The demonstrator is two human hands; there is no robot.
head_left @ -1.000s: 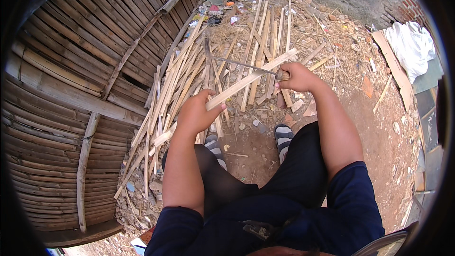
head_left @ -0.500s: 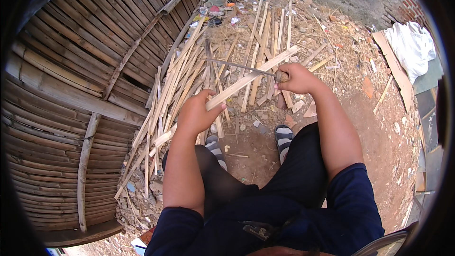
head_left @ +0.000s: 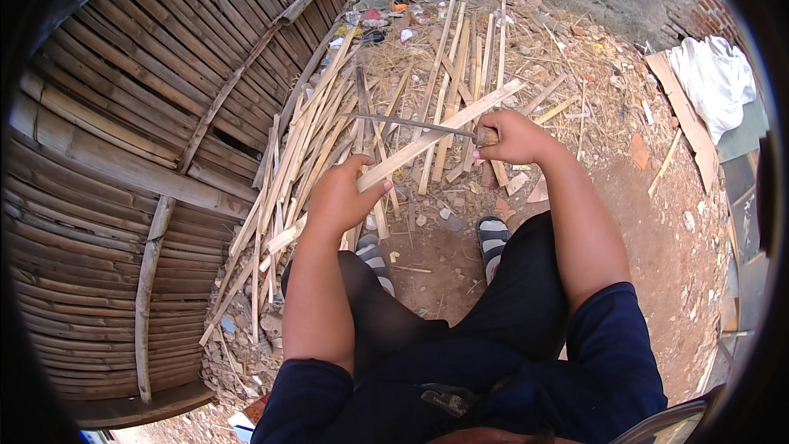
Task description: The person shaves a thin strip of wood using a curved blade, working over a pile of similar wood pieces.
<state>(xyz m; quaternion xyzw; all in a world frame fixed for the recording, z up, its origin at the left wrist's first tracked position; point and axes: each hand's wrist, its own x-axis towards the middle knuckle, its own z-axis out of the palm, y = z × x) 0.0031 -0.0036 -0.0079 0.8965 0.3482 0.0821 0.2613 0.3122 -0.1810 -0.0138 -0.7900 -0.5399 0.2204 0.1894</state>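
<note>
Nearest, the left hand (head_left: pixel 341 197) has its grip closed around the lower end of a pale bamboo strip (head_left: pixel 444 133) running toward 2 o'clock. Beyond, at 1 o'clock, the right hand (head_left: pixel 514 138) grips a knife (head_left: pixel 411 124) tight, blade on the strip. Farther off lie scattered bamboo slats (head_left: pixel 460 49).

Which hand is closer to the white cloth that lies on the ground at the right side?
The right hand. It is nearer to the white cloth, though apart from it, gripping a knife. The left hand holds a bamboo strip, farther left.
</note>
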